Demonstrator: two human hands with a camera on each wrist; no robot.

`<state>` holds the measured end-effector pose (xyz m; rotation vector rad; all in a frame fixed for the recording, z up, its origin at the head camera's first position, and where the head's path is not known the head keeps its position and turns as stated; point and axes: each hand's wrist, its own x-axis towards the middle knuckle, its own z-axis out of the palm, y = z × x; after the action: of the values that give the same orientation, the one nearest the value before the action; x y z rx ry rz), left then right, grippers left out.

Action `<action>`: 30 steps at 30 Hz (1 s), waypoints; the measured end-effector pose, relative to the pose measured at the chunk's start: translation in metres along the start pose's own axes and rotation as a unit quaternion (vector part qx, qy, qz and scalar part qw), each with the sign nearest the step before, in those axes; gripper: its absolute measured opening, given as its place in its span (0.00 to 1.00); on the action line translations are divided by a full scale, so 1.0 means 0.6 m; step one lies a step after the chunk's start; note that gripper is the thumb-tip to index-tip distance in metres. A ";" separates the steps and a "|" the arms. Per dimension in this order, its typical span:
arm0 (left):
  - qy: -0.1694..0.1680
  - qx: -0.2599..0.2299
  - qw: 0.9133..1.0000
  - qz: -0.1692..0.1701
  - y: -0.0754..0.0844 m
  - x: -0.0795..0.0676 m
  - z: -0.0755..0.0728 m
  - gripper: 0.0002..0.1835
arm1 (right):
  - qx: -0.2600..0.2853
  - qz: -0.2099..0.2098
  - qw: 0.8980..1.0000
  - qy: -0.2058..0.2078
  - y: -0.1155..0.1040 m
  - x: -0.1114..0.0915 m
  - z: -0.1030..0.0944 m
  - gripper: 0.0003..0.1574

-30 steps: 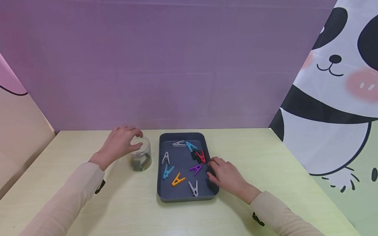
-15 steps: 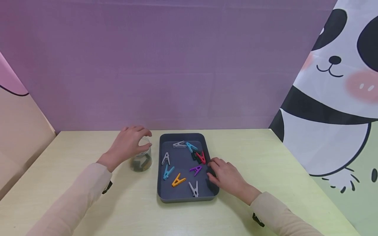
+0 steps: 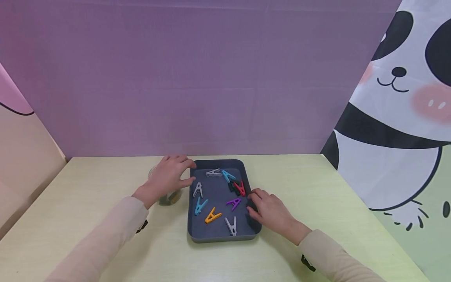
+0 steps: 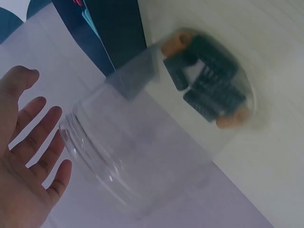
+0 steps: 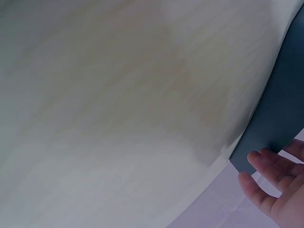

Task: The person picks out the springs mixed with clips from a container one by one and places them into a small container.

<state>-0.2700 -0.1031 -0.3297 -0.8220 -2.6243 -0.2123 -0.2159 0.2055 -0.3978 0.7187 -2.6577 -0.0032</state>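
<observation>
My left hand (image 3: pixel 169 176) reaches to the left rim of the grey tray (image 3: pixel 222 238), fingers spread and holding nothing. Behind it stands a clear jar (image 4: pixel 133 137), largely hidden by the hand in the head view. Dark green ribbed pieces (image 4: pixel 213 90) and orange ones lie at its bottom. Inside the tray are several clothespins, among them a yellow clothespin (image 3: pixel 213 216), a purple clothespin (image 3: pixel 233 202), a red clothespin (image 3: pixel 240 188) and a blue clothespin (image 3: pixel 200 206). My right hand (image 3: pixel 271 209) rests at the tray's right rim with loose fingers.
The tray and jar stand on a pale wooden table (image 3: pixel 98 184). A purple cloth backdrop (image 3: pixel 197 78) rises behind the table's far edge. At the right hangs a panda-print cloth (image 3: pixel 398 129).
My left hand has moved right, from over the jar to the tray's left rim. The right hand, the tray and the clothespins have stayed in place.
</observation>
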 end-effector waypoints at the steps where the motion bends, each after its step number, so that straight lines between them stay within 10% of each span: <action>1: -0.002 0.000 1.000 0.003 0.004 0.001 0.001 0.17 | 0.000 -0.001 1.000 0.001 0.000 0.000 0.000 0.19; 30: -0.076 -0.008 0.996 0.033 0.083 0.059 0.080 0.19 | -0.002 -0.007 1.000 0.010 0.001 0.000 0.001 0.18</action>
<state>-0.2828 -0.0322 -0.3580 -0.9651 -2.7336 -0.1574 -0.2163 0.2059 -0.3983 0.7314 -2.6343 -0.0042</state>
